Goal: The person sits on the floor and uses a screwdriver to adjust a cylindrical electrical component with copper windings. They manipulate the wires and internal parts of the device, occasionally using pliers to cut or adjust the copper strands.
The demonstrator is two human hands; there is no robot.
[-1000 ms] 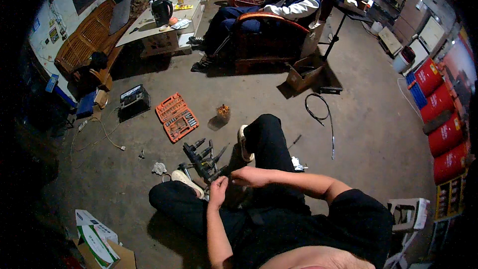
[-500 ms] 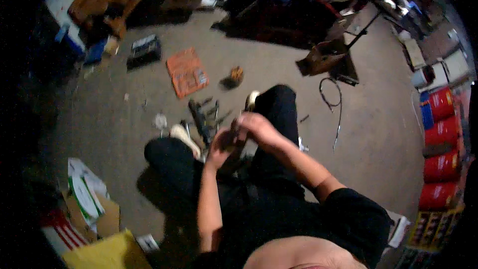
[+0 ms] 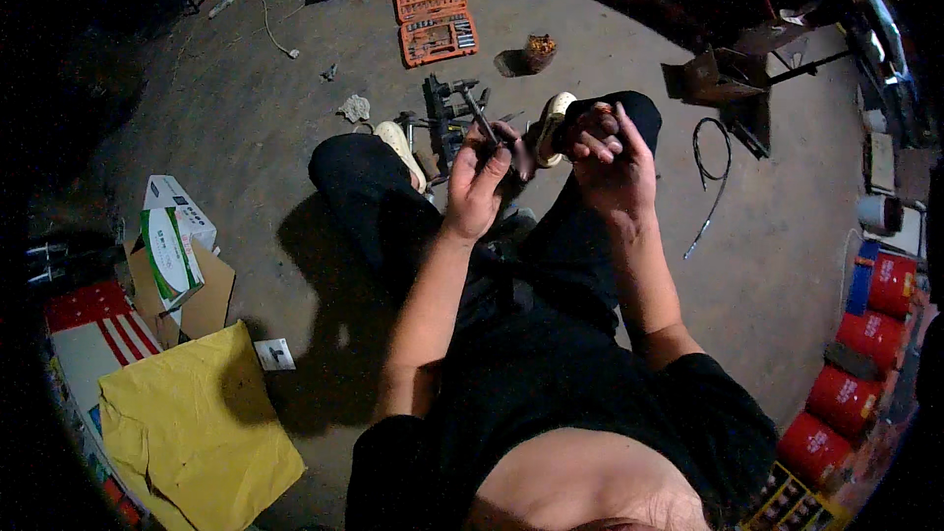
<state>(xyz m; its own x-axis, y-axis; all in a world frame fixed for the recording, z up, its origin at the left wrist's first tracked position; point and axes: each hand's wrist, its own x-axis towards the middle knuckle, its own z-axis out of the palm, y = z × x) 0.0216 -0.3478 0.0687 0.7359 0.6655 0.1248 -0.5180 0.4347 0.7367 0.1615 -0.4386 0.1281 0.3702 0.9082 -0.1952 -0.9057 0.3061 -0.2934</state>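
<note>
My left hand (image 3: 477,187) is wrapped round a dark metal rod-shaped part (image 3: 480,116), which slants up and away from the fingers. To its right my right hand (image 3: 618,165) is raised palm up over my knee, with curled, dirt-darkened fingers. Whatever may be inside those fingers is hidden. Beyond the left hand, a dark metal assembly (image 3: 439,118) and several tools lie on the floor between my shoes. The orange socket-set case (image 3: 438,31) lies unfolded farther off, its sockets showing.
Right of the case stands a small tub with orange-brown contents (image 3: 538,52). A black cable (image 3: 727,165) curls near a metal bin (image 3: 723,79). Red cans (image 3: 844,401) line the right side. A cardboard box (image 3: 221,285) and yellow sheet (image 3: 202,423) lie left; a crumpled white rag (image 3: 354,108) lies ahead.
My hands were together between my knees and are now apart, the right one moved rightward and turned palm up. The view has tilted down and shifted.
</note>
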